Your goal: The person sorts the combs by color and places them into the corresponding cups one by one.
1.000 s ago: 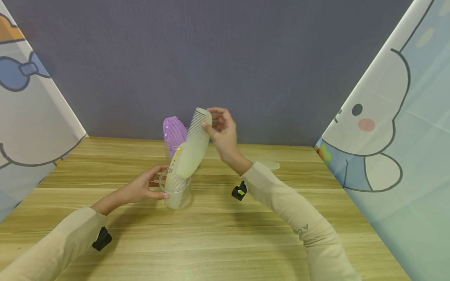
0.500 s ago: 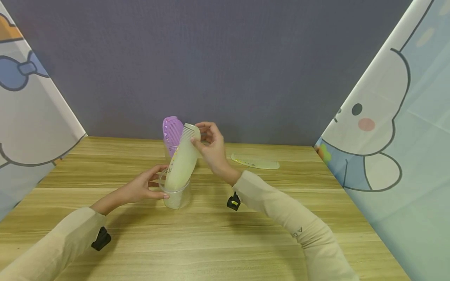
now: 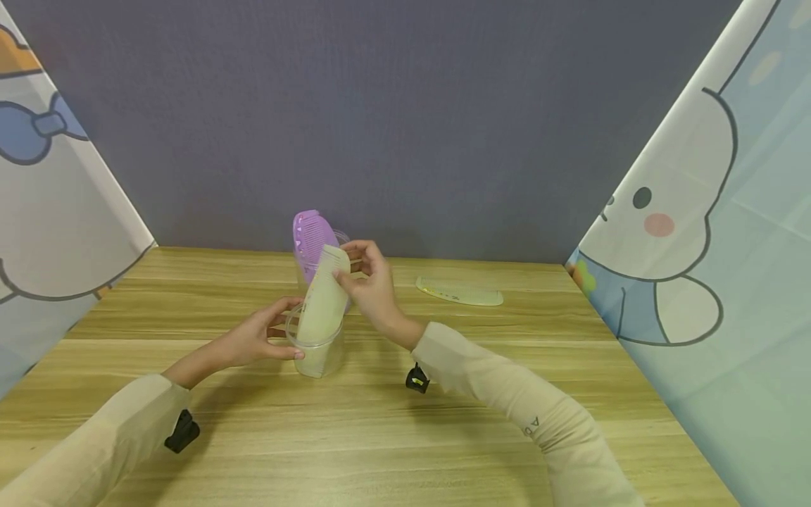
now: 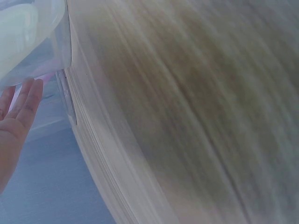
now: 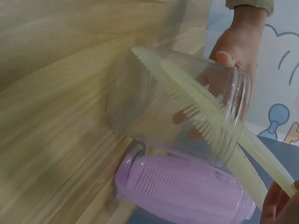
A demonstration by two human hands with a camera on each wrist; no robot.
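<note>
My left hand grips a clear plastic cup around its side, thumb in front and fingers behind. In the right wrist view two pale green combs lean inside this cup. My right hand pinches the upper end of one pale green comb, whose lower part is down in the cup. The left wrist view catches only part of my left hand at the cup's wall. Just behind, a purple comb stands in a second clear cup, partly hidden.
Another pale green comb lies flat on the wooden table, to the right of the cups. A dark grey panel rises at the table's back. Cartoon-printed panels stand at the left and right.
My right hand has moved down and left, lowering its comb into the front cup beside the other one. The comb on the table has come into full view. My left hand stays put.
</note>
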